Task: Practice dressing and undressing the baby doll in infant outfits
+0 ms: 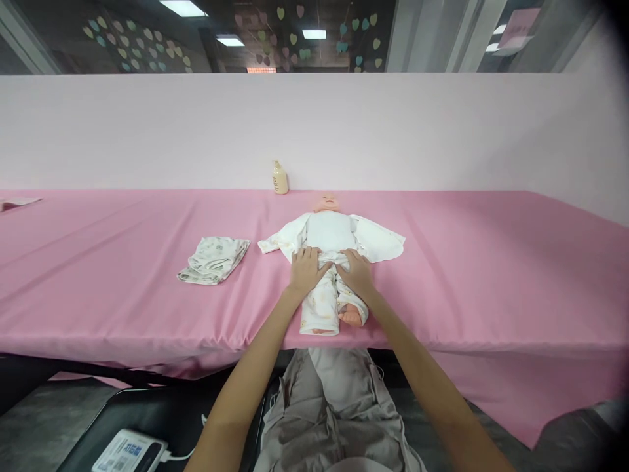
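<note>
A baby doll (pixel 328 203) lies on its back with its head toward the wall. A white long-sleeved top (pixel 330 231) covers its chest, with both sleeves spread sideways. White patterned baby pants (pixel 320 305) are on its legs; a bare foot (pixel 350 316) shows out of the right-hand leg. My left hand (pixel 307 269) grips the pants at the left of the waist, thumb pointing inward. On the other side of the waist, my right hand (pixel 357 270) holds the pants with its thumb inward too. The fingertips are partly hidden in the bunched cloth.
A folded patterned cloth (pixel 215 260) lies left of the doll on the pink table cover (pixel 491 275). Behind stands a cream pump bottle (pixel 280 179) against the white wall (pixel 196 131). A white device (pixel 130 451) with a cable rests on a black seat (pixel 162 413) below.
</note>
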Demonstrator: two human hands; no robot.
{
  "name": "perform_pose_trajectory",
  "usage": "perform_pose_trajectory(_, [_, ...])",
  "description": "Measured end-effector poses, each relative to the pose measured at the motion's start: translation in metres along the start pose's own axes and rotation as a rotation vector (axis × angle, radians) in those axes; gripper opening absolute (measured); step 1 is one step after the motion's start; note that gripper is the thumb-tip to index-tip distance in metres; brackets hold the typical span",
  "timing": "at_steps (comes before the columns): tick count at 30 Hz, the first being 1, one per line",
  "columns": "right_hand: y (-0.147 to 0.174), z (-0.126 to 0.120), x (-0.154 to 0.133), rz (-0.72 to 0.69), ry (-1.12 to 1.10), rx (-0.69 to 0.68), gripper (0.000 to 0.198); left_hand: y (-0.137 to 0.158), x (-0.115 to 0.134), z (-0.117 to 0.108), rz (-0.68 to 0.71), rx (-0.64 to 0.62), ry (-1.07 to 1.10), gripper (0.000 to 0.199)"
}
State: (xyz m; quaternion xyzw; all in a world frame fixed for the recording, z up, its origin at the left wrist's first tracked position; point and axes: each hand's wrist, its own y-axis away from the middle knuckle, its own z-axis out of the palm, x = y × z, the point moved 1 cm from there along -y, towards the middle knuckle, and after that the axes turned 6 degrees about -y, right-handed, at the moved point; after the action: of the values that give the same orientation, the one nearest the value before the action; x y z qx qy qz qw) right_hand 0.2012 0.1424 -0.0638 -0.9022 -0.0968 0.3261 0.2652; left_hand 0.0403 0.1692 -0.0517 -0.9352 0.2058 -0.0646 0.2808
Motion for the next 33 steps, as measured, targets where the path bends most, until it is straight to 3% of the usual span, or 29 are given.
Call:
perform_pose_trajectory(4, [-0.002,-0.002,-0.005,-0.047,0.130,0.033,0.021,0.001,0.004,0.000,0.024,-0.019,-0.087,0.035])
perform_pose_trajectory(7, [-0.002,-0.004,-0.006,-0.063,0.220,0.016,0.013,0.003,0.005,-0.002,0.119,-0.015,-0.094,0.024])
perform_pose_trajectory(11, [-0.002,-0.005,-0.006,0.026,0.246,-0.060,0.014,0.004,0.005,-0.001,0.226,-0.092,-0.021,0.012])
perform_pose_trajectory(18, [-0.002,-0.007,-0.011,0.112,0.182,-0.167,0.019,0.002,0.006,0.001,0.040,-0.242,0.074,0.019])
perform_pose_trajectory(21, [0.013,-0.016,-0.013,0.059,0.117,-0.208,0.031,0.013,0.008,-0.011,0.020,-0.242,0.088,0.021])
perform_pose_trajectory(24, [0.038,-0.026,-0.014,-0.050,0.006,-0.216,0.047,0.038,0.010,-0.026,0.060,-0.216,0.190,0.038])
perform_pose_trajectory(27, [0.055,-0.029,-0.014,-0.055,-0.088,-0.176,0.049,0.059,0.016,-0.035,0.071,-0.196,0.287,0.058])
perform_pose_trajectory(33, [0.050,-0.020,-0.028,0.066,0.034,-0.018,0.032,0.054,0.030,-0.036,-0.059,-0.184,0.145,0.047])
